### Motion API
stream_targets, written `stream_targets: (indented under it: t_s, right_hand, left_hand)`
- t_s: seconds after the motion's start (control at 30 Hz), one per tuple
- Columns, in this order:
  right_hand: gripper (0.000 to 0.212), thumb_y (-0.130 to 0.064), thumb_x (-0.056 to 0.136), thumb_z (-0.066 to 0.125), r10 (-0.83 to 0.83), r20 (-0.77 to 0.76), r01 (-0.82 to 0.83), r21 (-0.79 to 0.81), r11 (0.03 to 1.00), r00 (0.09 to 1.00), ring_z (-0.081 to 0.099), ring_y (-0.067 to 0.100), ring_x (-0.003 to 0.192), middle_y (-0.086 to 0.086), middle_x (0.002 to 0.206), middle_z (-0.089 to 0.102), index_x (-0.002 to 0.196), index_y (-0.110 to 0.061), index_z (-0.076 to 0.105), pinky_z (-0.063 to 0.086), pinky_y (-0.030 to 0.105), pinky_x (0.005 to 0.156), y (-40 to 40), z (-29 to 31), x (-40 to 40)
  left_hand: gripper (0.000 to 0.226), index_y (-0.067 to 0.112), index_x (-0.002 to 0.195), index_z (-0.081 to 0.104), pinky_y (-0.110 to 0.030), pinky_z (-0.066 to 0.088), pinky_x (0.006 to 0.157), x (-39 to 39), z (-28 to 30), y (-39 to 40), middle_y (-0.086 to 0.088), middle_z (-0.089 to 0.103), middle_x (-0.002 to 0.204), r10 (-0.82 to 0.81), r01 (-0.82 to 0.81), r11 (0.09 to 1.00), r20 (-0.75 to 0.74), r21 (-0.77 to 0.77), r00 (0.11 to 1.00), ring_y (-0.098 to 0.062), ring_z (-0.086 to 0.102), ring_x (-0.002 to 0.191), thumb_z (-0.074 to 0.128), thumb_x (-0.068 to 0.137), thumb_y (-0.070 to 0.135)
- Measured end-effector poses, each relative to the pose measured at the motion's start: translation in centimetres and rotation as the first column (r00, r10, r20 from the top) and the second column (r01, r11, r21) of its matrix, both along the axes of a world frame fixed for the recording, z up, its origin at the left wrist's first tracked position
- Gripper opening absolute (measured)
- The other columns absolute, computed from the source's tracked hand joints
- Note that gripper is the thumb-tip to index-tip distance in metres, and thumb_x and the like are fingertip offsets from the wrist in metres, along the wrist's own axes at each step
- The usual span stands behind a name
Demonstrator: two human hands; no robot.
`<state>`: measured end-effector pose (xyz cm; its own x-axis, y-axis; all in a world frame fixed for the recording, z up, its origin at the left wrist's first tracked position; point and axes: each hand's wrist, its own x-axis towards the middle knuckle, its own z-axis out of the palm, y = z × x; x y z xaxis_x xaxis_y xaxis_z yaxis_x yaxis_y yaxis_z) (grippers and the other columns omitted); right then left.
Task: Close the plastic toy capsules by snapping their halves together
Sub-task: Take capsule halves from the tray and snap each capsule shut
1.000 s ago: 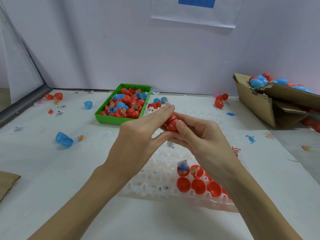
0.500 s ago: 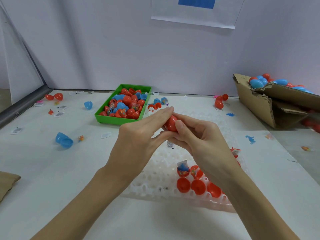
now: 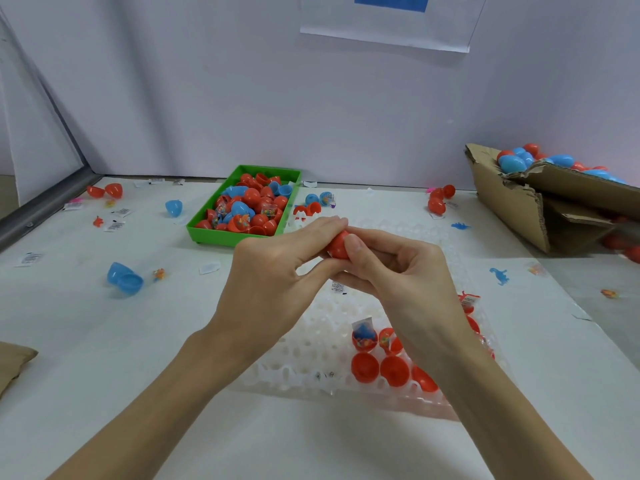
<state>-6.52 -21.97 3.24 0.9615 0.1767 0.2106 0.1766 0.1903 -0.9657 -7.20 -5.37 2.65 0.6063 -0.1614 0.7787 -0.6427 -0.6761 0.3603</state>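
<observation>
Red capsule being pinched between left hand and right hand, above white grid tray; squeezing halves squarely together, rims aligned, likely giving a clean snap.

This looks like a small hand-assembly or packing station, not a home: a plain white bench sits boxed in by bare pale partition walls, with a printed white sheet with a blue block taped up at the top centre. Bulk stock points the same way: a green rectangular plastic tray heaped with red and blue capsule halves at centre, a torn brown cardboard box of capsules at the right edge, and a white perforated plastic holding grid in the lower middle.
</observation>
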Motion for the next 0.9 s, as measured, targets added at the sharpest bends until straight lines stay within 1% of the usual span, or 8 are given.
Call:
stream_targets:
  t_s: [0.1,0.3,0.47,0.63,0.7,0.77,0.83,0.9]
  right_hand:
    - [0.016,-0.016,0.097,0.067,-0.011,-0.012,0.012,0.033,0.999,1.0,0.078,0.02,0.095,0.004,0.099,0.08,0.11,-0.017,0.075,0.061,0.023,0.078,0.3,-0.3,0.0]
    - [0.021,-0.019,0.098,0.066,0.098,-0.078,-0.088,0.116,0.989,0.992,0.075,0.025,0.106,0.009,0.11,0.078,0.117,-0.012,0.073,0.06,0.029,0.088,0.0,-0.2,0.4]
    - [0.026,-0.016,0.094,0.069,0.124,-0.074,-0.112,0.146,0.983,0.99,0.074,0.028,0.107,0.013,0.11,0.078,0.119,-0.009,0.073,0.059,0.026,0.088,-0.1,-0.1,0.4]
    - [0.022,-0.018,0.086,0.075,0.064,-0.074,-0.05,0.17,0.984,0.995,0.077,0.027,0.098,0.012,0.103,0.079,0.108,-0.014,0.079,0.061,0.026,0.082,-0.1,0.0,0.1]
    - [0.023,-0.019,0.085,0.078,-0.001,-0.031,0.005,0.118,0.993,1.0,0.077,0.022,0.097,0.006,0.101,0.08,0.109,-0.017,0.079,0.061,0.026,0.083,0.2,-0.1,0.0]
    - [0.027,-0.017,0.084,0.081,-0.166,0.134,0.174,-0.051,0.983,0.977,0.077,0.012,0.095,-0.005,0.099,0.08,0.11,-0.021,0.077,0.059,0.021,0.084,0.3,-0.5,0.1]
    - [0.032,-0.019,0.083,0.084,-0.274,0.386,0.382,-0.238,0.893,0.881,0.075,0.007,0.093,-0.007,0.1,0.079,0.114,-0.019,0.075,0.059,0.02,0.086,0.1,-1.0,0.5]
    - [0.038,-0.024,0.081,0.087,-0.279,0.595,0.559,-0.357,0.749,0.754,0.072,0.008,0.089,-0.003,0.101,0.076,0.114,-0.011,0.073,0.056,0.018,0.084,-0.1,-1.3,0.9]
  left_hand:
    - [0.042,0.0,0.124,0.073,-0.018,0.05,0.102,0.1,-0.1,0.1,-0.01,0.075,0.119,0.03,-0.033,0.997,0.045,0.067,0.999,-0.018,0.073,0.108,0.08,0.085,0.014]
    - [0.04,0.008,0.124,0.075,-0.036,0.058,0.097,0.5,0.1,0.5,-0.003,0.077,0.119,0.08,-0.088,0.991,0.081,0.104,0.994,-0.02,0.072,0.114,0.08,0.088,0.025]
    - [0.045,0.007,0.125,0.074,-0.027,0.053,0.104,0.3,-0.2,0.0,-0.002,0.076,0.122,0.05,-0.05,0.999,0.041,0.0,0.998,-0.016,0.071,0.117,0.087,0.083,0.014]
    - [0.044,0.005,0.127,0.073,-0.022,0.052,0.105,0.3,-0.2,0.0,-0.004,0.074,0.124,0.028,-0.029,1.0,0.107,0.009,0.994,-0.013,0.069,0.118,0.085,0.085,0.012]
    - [0.046,0.008,0.13,0.071,-0.022,0.051,0.106,0.5,-0.2,0.0,-0.001,0.073,0.128,-0.011,0.012,1.0,0.025,-0.025,1.0,-0.009,0.068,0.121,0.084,0.086,0.012]
    - [0.052,0.019,0.138,0.067,-0.018,0.05,0.105,0.8,-0.2,0.0,0.008,0.069,0.135,-0.115,0.083,0.986,-0.222,-0.146,0.968,0.0,0.064,0.123,0.081,0.089,0.008]
    - [0.054,0.029,0.141,0.064,-0.015,0.051,0.1,1.2,0.1,0.3,0.016,0.067,0.137,-0.31,0.168,0.932,-0.467,-0.321,0.828,0.002,0.063,0.123,0.071,0.095,0.0]
    - [0.039,0.028,0.135,0.068,-0.019,0.056,0.095,1.6,0.3,0.6,0.01,0.072,0.13,-0.505,0.166,0.816,-0.544,-0.554,0.67,-0.008,0.069,0.118,0.063,0.103,0.008]
